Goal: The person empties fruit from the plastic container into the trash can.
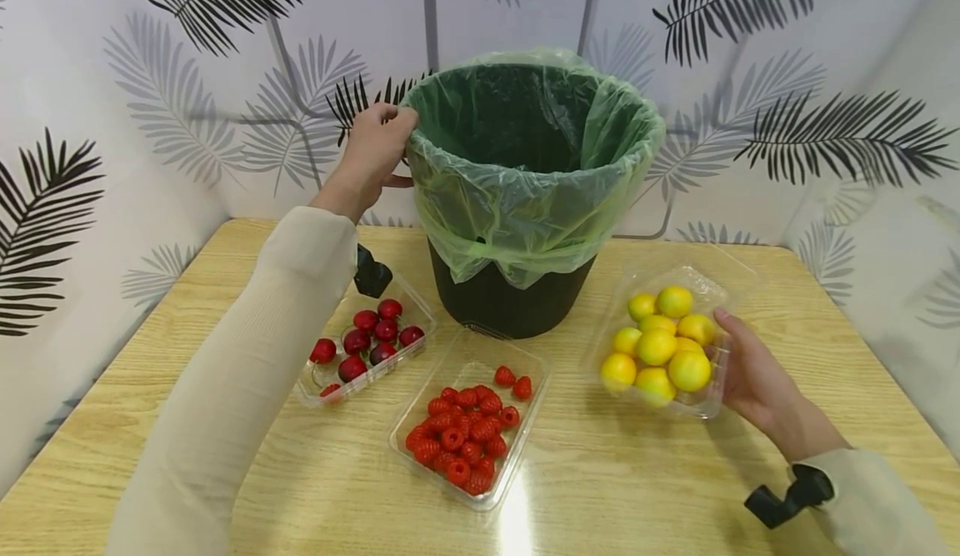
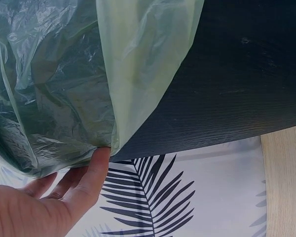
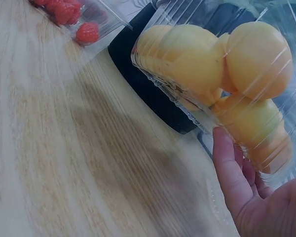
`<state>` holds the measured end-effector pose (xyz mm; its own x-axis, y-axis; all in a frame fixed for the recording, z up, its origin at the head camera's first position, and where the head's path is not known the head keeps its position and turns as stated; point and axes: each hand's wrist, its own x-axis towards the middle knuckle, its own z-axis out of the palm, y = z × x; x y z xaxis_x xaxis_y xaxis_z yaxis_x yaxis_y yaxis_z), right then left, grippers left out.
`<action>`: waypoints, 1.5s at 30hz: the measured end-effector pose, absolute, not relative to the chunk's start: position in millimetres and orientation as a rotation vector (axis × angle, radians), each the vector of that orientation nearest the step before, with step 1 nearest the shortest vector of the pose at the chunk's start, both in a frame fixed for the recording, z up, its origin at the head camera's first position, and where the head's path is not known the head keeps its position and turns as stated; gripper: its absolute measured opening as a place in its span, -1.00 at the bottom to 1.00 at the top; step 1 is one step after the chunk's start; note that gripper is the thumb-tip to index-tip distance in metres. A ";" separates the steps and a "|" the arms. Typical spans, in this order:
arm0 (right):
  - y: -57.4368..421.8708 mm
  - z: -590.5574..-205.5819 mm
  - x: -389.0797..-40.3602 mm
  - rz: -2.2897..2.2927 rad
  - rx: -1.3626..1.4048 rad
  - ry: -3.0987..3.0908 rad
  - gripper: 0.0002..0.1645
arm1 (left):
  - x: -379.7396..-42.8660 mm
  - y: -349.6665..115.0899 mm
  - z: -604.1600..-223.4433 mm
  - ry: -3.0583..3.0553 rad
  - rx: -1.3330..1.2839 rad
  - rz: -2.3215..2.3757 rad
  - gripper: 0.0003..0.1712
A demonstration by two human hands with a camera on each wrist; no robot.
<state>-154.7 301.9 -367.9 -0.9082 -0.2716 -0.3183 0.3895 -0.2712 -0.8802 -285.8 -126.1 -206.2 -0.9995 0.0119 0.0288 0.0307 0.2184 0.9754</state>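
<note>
The left hand [image 1: 371,152] bends its fingers over the rim of a tapering black bin [image 1: 510,302], pinching the edge together with a translucent pale-green plastic bag [image 1: 525,206]. That hold probably steadies both at once. The bag lines the bin and is folded down over the outside, which should keep its mouth spread and stop it slipping inward.

The right hand [image 1: 757,373] is partly closed, gripping the outer side of a clear rectangular plastic box [image 1: 708,407] with round yellow fruit [image 1: 656,346] heaped inside. The box appears raised off the pale wood-grain counter [image 1: 600,473], to the right of the bin; the side grip leaves the fruit uncovered from above.

Two more clear boxes lie nearer the person: one with red raspberries [image 1: 457,439] in front of the bin, one with glossy dark-red fruit [image 1: 371,339] beside the left forearm. Set low around the bin, both seem within easy reach and leave its opening unobstructed.
</note>
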 end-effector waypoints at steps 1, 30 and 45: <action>302.5 -367.7 -154.8 -2.218 0.141 1.582 -0.58 | -285.9 -126.1 -206.1 -2.440 -0.041 -1.955 -0.55; 323.5 -348.6 -159.9 -2.420 0.262 1.523 -0.59 | -286.7 -125.4 -207.1 -2.424 -0.041 -1.963 -0.65; 320.3 -330.9 -169.5 -2.470 0.313 1.519 -0.49 | -286.2 -125.6 -207.0 -2.430 -0.050 -1.947 -0.70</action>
<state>-169.5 320.3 -330.9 -0.9520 -0.0786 -0.2960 0.2996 -0.4391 -0.8470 -286.2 -125.6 -207.0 -0.9991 0.0077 0.0416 0.0423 0.2178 0.9751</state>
